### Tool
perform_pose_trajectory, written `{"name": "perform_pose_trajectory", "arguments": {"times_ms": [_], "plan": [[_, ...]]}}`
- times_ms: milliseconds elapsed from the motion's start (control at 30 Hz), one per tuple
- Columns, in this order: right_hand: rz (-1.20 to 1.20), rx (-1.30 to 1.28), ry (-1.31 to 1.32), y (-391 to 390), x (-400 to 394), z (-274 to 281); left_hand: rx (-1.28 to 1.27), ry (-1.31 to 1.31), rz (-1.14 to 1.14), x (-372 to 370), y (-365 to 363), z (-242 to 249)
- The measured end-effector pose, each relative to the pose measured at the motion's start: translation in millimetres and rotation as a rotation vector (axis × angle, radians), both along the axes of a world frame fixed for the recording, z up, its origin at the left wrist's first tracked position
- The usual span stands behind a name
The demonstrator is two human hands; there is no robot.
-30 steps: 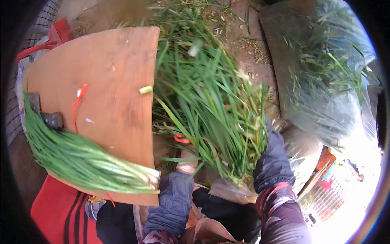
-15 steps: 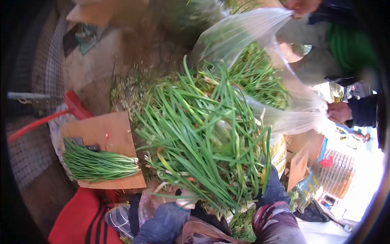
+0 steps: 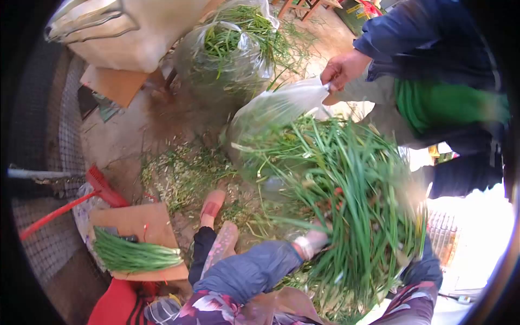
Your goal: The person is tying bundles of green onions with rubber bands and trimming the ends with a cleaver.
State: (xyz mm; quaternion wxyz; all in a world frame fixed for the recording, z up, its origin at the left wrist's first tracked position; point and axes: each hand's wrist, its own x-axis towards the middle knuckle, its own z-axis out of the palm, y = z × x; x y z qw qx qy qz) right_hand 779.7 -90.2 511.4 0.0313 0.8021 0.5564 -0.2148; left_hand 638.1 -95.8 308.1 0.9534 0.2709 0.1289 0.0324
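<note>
A person's left hand [image 3: 314, 242] has its grip closed on a big bundle of green onions [image 3: 352, 189] beside a co-worker's clear plastic bag [image 3: 276, 108]; the right grip cannot be told, hidden behind it.

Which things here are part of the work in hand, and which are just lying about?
In hand:
green onions, big armful
left hand, under the armful
clear bag, held open by another person's hand

Lying about:
board with trimmed bunch
red broom
full bag behind
scraps on the ground

Dirt floor [image 3: 130, 135] bears board [image 3: 138, 225], scraps [image 3: 181, 173], bag [image 3: 225, 51].
</note>
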Motion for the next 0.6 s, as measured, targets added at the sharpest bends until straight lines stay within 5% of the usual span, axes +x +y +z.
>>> {"name": "perform_pose_trajectory", "arguments": {"times_ms": [133,300,433,467,500,600], "plan": [[0.362,-0.168,0.023,110.0,57.2,-56.9,-0.027,0.09,0.138,96.4,73.6,-99.6],[0.683,-0.431,0.278,210.2,123.3,-108.4,-0.132,0.304,0.193,75.7,110.7,-215.8],[0.736,-0.499,0.508,242.1,157.9,-122.1,-0.283,0.381,0.193,27.5,82.9,-253.1],[0.587,-0.489,0.392,251.8,130.4,-110.1,-0.323,0.391,0.195,17.2,75.9,-255.7],[0.478,-0.564,0.614,251.9,147.7,-131.7,-0.358,0.395,0.194,5.9,68.8,-254.6],[0.677,-0.62,0.329,242.3,165.8,-143.3,-0.433,0.419,0.182,-14.2,43.3,-246.6]]}}
